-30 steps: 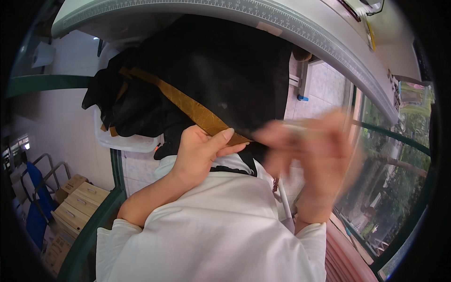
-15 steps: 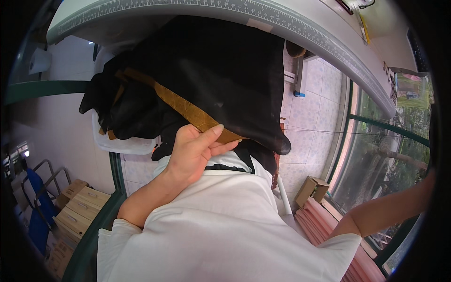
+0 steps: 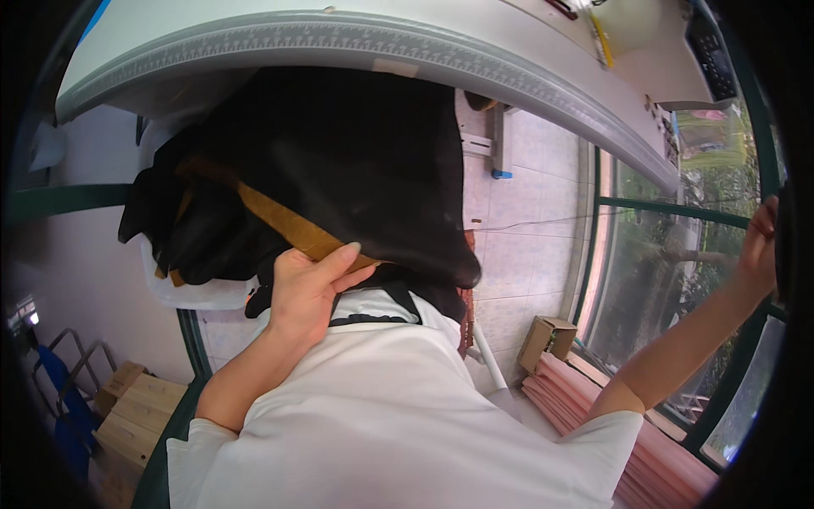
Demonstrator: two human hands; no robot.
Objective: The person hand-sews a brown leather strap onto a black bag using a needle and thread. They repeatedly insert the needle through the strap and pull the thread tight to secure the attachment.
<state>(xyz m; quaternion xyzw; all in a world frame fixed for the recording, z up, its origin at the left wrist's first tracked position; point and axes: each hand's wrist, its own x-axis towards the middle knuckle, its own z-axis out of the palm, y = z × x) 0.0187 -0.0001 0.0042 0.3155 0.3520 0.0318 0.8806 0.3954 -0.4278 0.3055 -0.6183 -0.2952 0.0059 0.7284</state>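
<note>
My left hand (image 3: 305,284) pinches the near end of a golden-brown strip (image 3: 280,220) between thumb and fingers. The strip runs diagonally up-left across a large draped sheet of black material (image 3: 365,144), which lies bunched over my lap and a translucent plastic bin (image 3: 186,293). My right hand (image 3: 757,242) is stretched out to the far right, beside the green window frame; its fingers are curled, and whatever they hold is lost in the dark rim of the view.
A white worktable with a grey measuring scale (image 3: 322,41) spans the top. A cardboard box (image 3: 545,343) and folded pink material (image 3: 555,386) sit at lower right by the window (image 3: 661,263). Wooden drawers (image 3: 140,416) and a blue trolley (image 3: 72,424) are at lower left.
My right hand has swept from beside the strip out to the far right and up. My left hand keeps its pinch. The view has shifted, so table and black material appear further left and lower.
</note>
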